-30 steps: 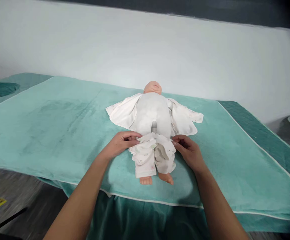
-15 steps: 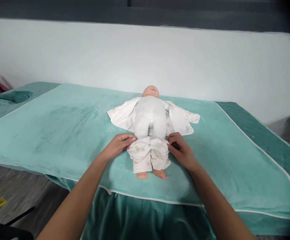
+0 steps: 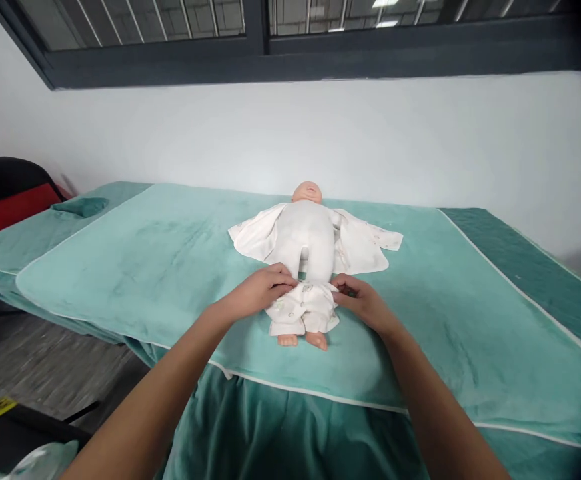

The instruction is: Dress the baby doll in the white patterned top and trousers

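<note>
Gripping bunched pants (image 3: 304, 308), left fingers (image 3: 290, 283) seemingly partly hidden.

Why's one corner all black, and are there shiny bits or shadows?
Head view: top right corner dark, can't tell why; white glare in the window. Also head view: soft shadows on the green cover near the left hand and right hand; tiny print on the trousers looks blurry.

Your left hand (image 3: 265, 291) and your right hand (image 3: 363, 300) are gripping the two sides of the white trousers (image 3: 304, 308). The doll (image 3: 306, 230) lies on its back on the green bed cover (image 3: 180, 253).
</note>
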The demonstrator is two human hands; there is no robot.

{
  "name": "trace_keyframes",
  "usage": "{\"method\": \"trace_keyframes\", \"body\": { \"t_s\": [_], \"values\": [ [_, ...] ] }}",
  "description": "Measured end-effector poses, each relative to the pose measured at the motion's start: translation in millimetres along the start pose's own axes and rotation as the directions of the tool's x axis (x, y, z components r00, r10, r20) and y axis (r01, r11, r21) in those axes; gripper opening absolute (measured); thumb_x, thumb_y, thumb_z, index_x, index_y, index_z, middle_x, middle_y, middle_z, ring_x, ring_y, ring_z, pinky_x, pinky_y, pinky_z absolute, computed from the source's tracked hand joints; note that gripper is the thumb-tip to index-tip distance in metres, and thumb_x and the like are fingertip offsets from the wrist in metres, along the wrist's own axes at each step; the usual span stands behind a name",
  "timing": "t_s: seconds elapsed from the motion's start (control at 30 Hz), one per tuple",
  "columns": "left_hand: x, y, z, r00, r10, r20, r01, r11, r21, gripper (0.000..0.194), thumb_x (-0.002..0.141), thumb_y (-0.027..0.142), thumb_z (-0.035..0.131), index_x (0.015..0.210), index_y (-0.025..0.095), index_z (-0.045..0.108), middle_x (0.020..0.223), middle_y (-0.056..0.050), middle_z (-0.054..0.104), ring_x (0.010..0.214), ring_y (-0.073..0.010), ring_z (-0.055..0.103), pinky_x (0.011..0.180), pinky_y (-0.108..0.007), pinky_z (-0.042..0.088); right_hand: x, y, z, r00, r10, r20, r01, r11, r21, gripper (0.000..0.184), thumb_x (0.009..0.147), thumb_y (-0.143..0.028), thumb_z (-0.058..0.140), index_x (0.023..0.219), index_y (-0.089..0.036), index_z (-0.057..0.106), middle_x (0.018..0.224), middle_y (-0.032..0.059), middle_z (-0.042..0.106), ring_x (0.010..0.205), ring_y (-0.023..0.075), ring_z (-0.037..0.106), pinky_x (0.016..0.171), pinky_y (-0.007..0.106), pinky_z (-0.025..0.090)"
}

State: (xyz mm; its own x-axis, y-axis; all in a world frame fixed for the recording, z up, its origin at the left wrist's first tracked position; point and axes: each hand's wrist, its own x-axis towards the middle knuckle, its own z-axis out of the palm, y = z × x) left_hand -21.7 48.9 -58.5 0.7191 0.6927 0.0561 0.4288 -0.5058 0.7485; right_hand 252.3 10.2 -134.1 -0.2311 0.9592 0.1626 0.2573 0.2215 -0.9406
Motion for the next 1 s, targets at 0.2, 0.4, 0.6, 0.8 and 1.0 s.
{"method": "trace_keyframes", "body": {
  "t_s": [0.2, 0.4, 0.6, 0.8, 1.0],
  "values": [
    [16.1, 15.9, -11.8, 0.980, -0.119, 0.162, 0.110, 0.992, 0.063, 0.019, 0.086, 0.033, 0.059, 0.099, 0.021, 0.068, 0.106, -0.003, 0.061, 0.093, -0.0174, 0.058, 0.080, -0.028, 0.045, -2.3, 2.1, -1.8, 0.988, -0.132, -0.074, 0.127, 0.989, -0.072, 0.017, 0.081, -0.033, 0.074, 0.081, -0.021, 0.062, 0.095, 0.0029, 0.063, 0.091, 0.0196, 0.056, 0.083, 0.032, 0.042],
    [16.1, 14.8, -17.2, 0.972, -0.168, 0.162, 0.166, 0.986, 0.028, 0.016, 0.080, 0.037, 0.065, 0.084, 0.021, 0.062, 0.082, 0.000, 0.058, 0.071, -0.0150, 0.051, 0.059, -0.025, 0.037, -6.0, 9.9, 5.5, 0.962, -0.144, -0.234, 0.145, 0.989, -0.011, 0.018, 0.090, -0.036, 0.065, 0.081, -0.022, 0.059, 0.087, 0.0026, 0.064, 0.084, 0.0187, 0.058, 0.080, 0.033, 0.045],
    [19.9, 1.2, -43.1, 0.978, -0.163, 0.127, 0.167, 0.986, -0.023, 0.029, 0.076, 0.047, 0.072, 0.072, 0.019, 0.065, 0.067, 0.001, 0.053, 0.059, -0.0124, 0.044, 0.051, -0.024, 0.029, 4.8, 8.7, 6.4, 0.898, -0.108, -0.427, 0.080, 0.993, -0.084, 0.025, 0.090, -0.041, 0.064, 0.077, -0.023, 0.054, 0.069, -0.0032, 0.051, 0.066, 0.0144, 0.046, 0.064, 0.029, 0.038],
    [48.3, -34.9, -41.1, 0.935, -0.108, -0.339, 0.068, 0.990, -0.126, 0.027, 0.081, 0.045, 0.068, 0.079, 0.020, 0.059, 0.108, -0.005, 0.063, 0.102, -0.0204, 0.058, 0.082, -0.029, 0.045, 52.1, -6.7, 13.4, 0.824, -0.225, -0.520, 0.117, 0.966, -0.232, 0.024, 0.091, -0.038, 0.061, 0.077, -0.023, 0.048, 0.072, -0.0028, 0.046, 0.069, 0.0149, 0.044, 0.064, 0.029, 0.037],
    [66.4, -49.8, -20.8, 0.842, -0.155, -0.517, 0.070, 0.981, -0.180, 0.022, 0.086, 0.041, 0.060, 0.083, 0.021, 0.054, 0.127, -0.007, 0.061, 0.113, -0.0225, 0.056, 0.089, -0.033, 0.044, 71.6, -6.2, 15.9, 0.844, -0.176, -0.506, 0.107, 0.981, -0.163, 0.022, 0.093, -0.040, 0.059, 0.081, -0.022, 0.054, 0.079, -0.0007, 0.054, 0.076, 0.0159, 0.050, 0.072, 0.030, 0.041]
  ]
}}
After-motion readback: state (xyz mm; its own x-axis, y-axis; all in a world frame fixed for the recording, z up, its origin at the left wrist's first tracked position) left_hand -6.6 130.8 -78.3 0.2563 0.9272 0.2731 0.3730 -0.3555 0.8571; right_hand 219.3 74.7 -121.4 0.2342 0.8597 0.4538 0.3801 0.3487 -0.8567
